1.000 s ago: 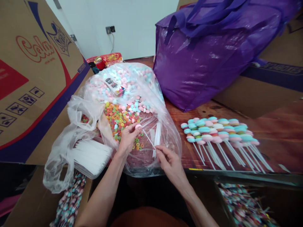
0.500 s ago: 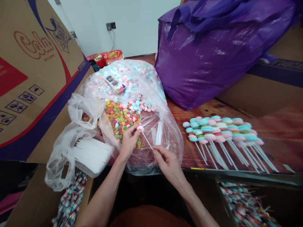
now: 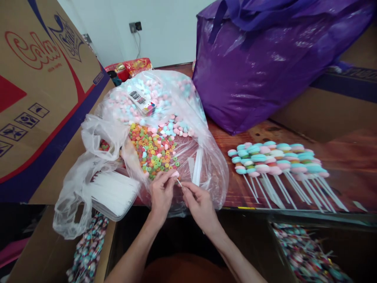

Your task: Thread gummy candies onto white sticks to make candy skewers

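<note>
My left hand [image 3: 160, 192] pinches a small pink candy [image 3: 175, 174] at the front of a big clear plastic bag [image 3: 206, 157] of sweets. My right hand [image 3: 198, 202] grips a thin white stick [image 3: 179, 183] whose tip points into that candy. The two hands almost touch. Just beyond them lie coloured ring candies [image 3: 153, 149] and pink and blue round candies [image 3: 173, 129] inside the bag. A few loose white sticks [image 3: 198, 167] lie in the bag to the right of my hands.
Finished candy skewers [image 3: 277, 161] lie in a row on the wooden table [image 3: 347, 157] at right. A bundle of white sticks [image 3: 113, 192] sits in a bag at left. A purple bag [image 3: 265, 63] and cardboard boxes [image 3: 38, 90] stand behind. Boxes below hold more skewers [image 3: 306, 255].
Both hands have drawn back toward me and closer together. The stick has slid further into my right hand's side, so less of it shows between the candy and the fingers.
</note>
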### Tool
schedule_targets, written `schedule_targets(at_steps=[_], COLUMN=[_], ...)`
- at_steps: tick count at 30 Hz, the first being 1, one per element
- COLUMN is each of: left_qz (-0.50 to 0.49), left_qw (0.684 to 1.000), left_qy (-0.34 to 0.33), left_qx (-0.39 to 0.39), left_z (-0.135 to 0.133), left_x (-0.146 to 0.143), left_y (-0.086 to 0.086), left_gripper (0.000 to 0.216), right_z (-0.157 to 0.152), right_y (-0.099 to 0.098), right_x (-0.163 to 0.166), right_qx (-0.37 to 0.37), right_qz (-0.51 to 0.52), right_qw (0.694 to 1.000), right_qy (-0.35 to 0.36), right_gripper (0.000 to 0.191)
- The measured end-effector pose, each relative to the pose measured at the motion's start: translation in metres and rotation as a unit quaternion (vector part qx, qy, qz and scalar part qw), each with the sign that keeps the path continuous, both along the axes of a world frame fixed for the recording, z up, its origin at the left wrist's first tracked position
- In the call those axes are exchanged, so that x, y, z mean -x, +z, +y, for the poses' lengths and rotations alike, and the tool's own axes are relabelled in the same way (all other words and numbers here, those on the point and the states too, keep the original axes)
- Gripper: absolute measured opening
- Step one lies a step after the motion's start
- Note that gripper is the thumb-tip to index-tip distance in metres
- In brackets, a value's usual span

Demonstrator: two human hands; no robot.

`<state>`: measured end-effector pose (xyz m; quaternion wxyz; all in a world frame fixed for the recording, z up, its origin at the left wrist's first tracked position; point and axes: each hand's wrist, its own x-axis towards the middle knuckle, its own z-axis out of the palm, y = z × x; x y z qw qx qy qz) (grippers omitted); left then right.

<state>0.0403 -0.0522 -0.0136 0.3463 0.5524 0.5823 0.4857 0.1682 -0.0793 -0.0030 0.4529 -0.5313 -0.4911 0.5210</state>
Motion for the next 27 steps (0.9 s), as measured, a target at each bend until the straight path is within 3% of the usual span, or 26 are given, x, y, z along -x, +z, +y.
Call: schedule_targets(at_steps=[4,9,14,16,21,24,27], left_qz=[0.058,0.167,0.394,0.409,0.371,0.428,0.499], left_qw=[0.996,0.982,0.914,0.907,0.927,0.903,0.864], left_qy=[-0.064,-0.078,-0.097,-0.101,-0.059,-0.043,-0.074], left_qx=[-0.037,-0.045,-0.026,-0.023,-0.012,-0.014,-0.006], left_z=[-0.008,0.022,0.052,0.056,0.062,0.068,0.075], left_x=[-0.005,-0.005,-0.007,-0.007,-0.003,-0.004,-0.008], left_y=[0.009,0.020,0.017,0.014,0.010,0.015,0.021], left_gripper=[0.027,0.029,0.017,0.015,0.022,0.027,0.028], right_z=[0.004,0.010,0.008,0.006,0.005,0.005,0.004], right_y=[-0.002,-0.012,-0.018,-0.018,-0.015,-0.016,-0.016], right_x=[-0.003,-0.023,-0.031,-0.030,-0.028,-0.028,-0.028], right_qx=[-0.027,-0.063,-0.083,-0.090,-0.092,-0.096,-0.098], right_qz=[-0.024,-0.095,-0.147,-0.165,-0.179,-0.184,-0.187], right_qw=[0.999,0.992,0.982,0.979,0.977,0.976,0.975], right_qy=[-0.004,-0.051,-0.080,-0.078,-0.068,-0.065,-0.063], right_gripper=[0.036,0.035,0.034,0.034,0.034,0.033,0.033])
